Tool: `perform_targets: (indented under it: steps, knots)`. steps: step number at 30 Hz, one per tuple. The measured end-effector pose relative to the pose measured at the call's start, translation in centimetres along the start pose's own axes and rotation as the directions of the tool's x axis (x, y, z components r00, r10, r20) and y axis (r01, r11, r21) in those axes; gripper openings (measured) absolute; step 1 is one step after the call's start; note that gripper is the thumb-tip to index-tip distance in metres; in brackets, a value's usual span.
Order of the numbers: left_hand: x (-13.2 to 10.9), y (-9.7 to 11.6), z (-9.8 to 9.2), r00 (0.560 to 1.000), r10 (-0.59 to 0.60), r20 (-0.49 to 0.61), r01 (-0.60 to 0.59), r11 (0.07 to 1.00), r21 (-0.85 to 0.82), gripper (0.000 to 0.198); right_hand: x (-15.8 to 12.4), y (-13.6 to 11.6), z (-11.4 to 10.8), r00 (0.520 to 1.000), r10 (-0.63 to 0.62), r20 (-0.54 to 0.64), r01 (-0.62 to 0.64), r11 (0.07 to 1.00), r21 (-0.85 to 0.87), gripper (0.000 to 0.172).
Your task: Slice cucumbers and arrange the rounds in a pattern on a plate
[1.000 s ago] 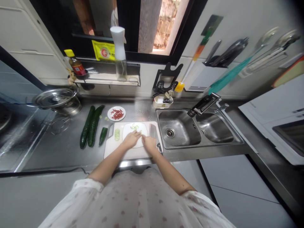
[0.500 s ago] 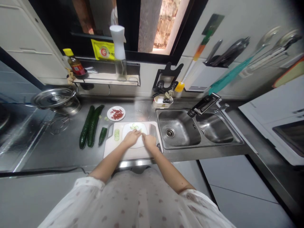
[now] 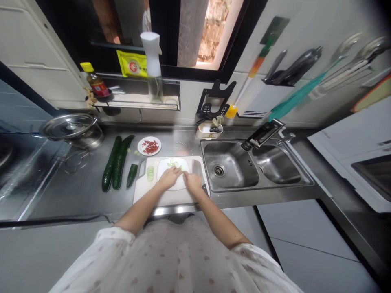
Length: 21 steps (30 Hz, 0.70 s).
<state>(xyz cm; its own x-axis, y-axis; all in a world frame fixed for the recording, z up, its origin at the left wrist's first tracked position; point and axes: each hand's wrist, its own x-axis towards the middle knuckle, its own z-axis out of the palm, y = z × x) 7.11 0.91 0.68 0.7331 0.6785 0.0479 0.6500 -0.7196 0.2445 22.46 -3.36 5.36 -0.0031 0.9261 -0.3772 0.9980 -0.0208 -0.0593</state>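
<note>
A white plate (image 3: pixel 165 179) lies on the cutting board (image 3: pixel 143 195), with several pale green cucumber slices (image 3: pixel 173 162) arranged near its far edge. My left hand (image 3: pixel 170 178) reaches over the plate, fingers closed together at a small cucumber slice (image 3: pixel 181 167). Right beside it, my right hand (image 3: pixel 192 183) is closed in a pinch at the same spot; the fingertips nearly meet and partly hide what they hold. A row of overlapping cucumber slices (image 3: pixel 150 173) sits on the board left of the plate. Under my right hand, a knife (image 3: pixel 204 187) with a dark handle is partly covered.
Two whole cucumbers (image 3: pixel 117 162) and a cut piece (image 3: pixel 132 175) lie left of the board. Behind it stands a small plate (image 3: pixel 139 145) of red bits. A double sink (image 3: pixel 238 162) is at the right, a lidded steel pot (image 3: pixel 75 129) at the far left.
</note>
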Motion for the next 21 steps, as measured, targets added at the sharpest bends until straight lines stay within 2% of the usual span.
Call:
perform_targets:
  steps: [21]
  knots:
    - [-0.08, 0.6, -0.23, 0.999, -0.04, 0.015, 0.04, 0.999, -0.002, 0.047, -0.11, -0.06, 0.26, 1.0, 0.002, -0.015, -0.001, 1.0, 0.019, 0.04]
